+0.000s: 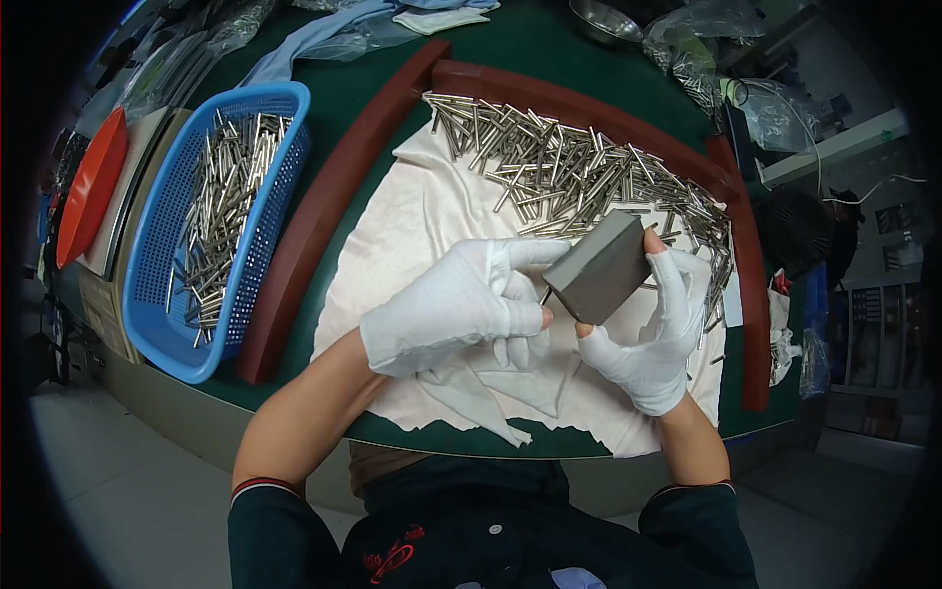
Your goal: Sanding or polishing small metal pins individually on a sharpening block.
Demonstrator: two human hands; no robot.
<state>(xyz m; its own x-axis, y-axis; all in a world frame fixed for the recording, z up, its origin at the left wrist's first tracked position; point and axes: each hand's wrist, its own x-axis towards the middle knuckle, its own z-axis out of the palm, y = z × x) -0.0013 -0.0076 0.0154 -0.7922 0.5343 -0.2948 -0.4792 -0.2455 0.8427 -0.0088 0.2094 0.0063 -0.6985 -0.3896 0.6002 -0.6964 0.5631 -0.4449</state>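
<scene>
My right hand (653, 344), in a white glove with bare fingertips, grips a grey rectangular block (610, 270) between thumb and fingers, tilted above the cloth. At the block's left side is my left hand (461, 299), gloved the same way. Its index finger reaches to the block's edge, and the thumb and other fingers curl inward. A short piece of a thin metal pin (546, 294) shows between that thumb and index finger; the rest is hidden. Beyond both hands, a heap of silvery metal pins (549, 162) lies on a white cloth (383, 255).
Dark red bars (343, 206) border the cloth on the left, far and right sides. Left of them stands a blue plastic basket (147, 285) holding more pins. An orange-red tray (90, 187) leans beyond it. A metal bowl (606, 22) and plastic bags (775, 113) lie at the back.
</scene>
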